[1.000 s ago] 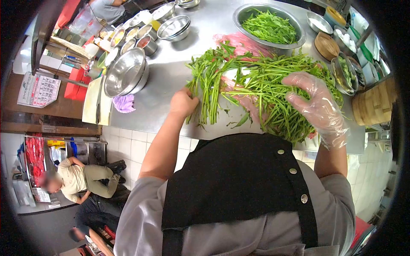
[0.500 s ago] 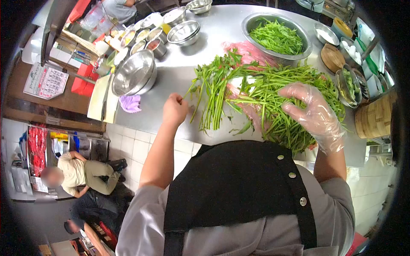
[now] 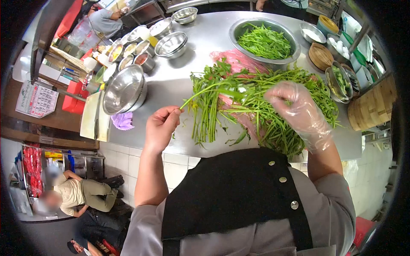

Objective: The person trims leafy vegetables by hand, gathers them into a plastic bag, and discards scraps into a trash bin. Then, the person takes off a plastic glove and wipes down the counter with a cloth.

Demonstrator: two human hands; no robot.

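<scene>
My bare left hand (image 3: pixel 162 128) pinches the end of a water spinach stem (image 3: pixel 194 97) between thumb and fingertips. The stem slants up and right across a bunch of water spinach (image 3: pixel 205 123). My right hand (image 3: pixel 299 113), in a clear plastic glove, is over the larger pile of water spinach (image 3: pixel 273 132). Its fingers are curled in towards the thumb; what lies between them is hard to make out. A pink plastic bag (image 3: pixel 239 62) is partly under the greens. Behind the pile, a large metal basin (image 3: pixel 294 53) holds water spinach pieces.
Nested metal bowls (image 3: pixel 124 89) stand at the left, near a purple leaf (image 3: pixel 123 121) and a cutting board (image 3: pixel 88 115) with a knife. Small containers line the back left. Bamboo steamers (image 3: pixel 371 102) and a bowl of eggs (image 3: pixel 339 48) are at the right. People are beyond the table.
My left hand has moved lower and left and now draws a stem out straight. My right hand's fingers have curled closer together. The whole view has shifted slightly.
</scene>
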